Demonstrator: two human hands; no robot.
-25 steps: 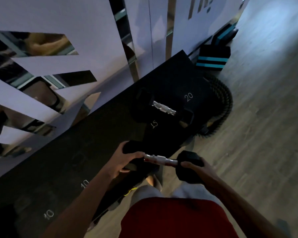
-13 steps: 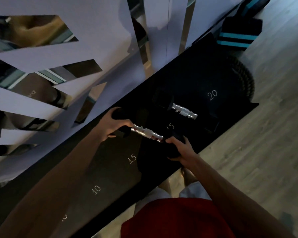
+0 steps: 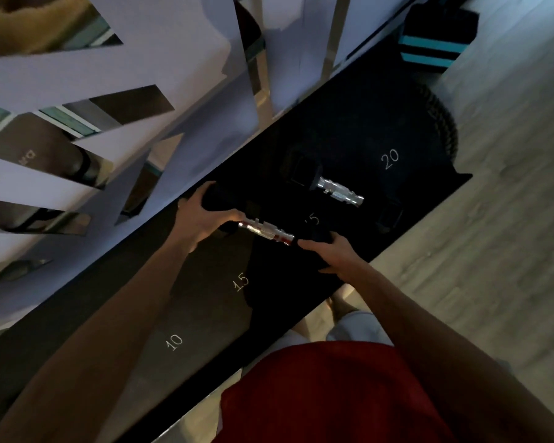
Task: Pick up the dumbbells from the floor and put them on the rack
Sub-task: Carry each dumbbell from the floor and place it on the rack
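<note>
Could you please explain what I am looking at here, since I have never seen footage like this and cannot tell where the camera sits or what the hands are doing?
There is no machine here: a person wears one wide-angle camera on the head, looking down past a red garment. The left hand and right hand each grip one black end of a dumbbell, leaving its shiny metal handle bare between them. They hold it over a black rack printed with the numbers 10, 15 and 20. A second dumbbell already lies on the rack near the 20. Beyond the rack is a mirrored wall; to the right is wooden floor.
</note>
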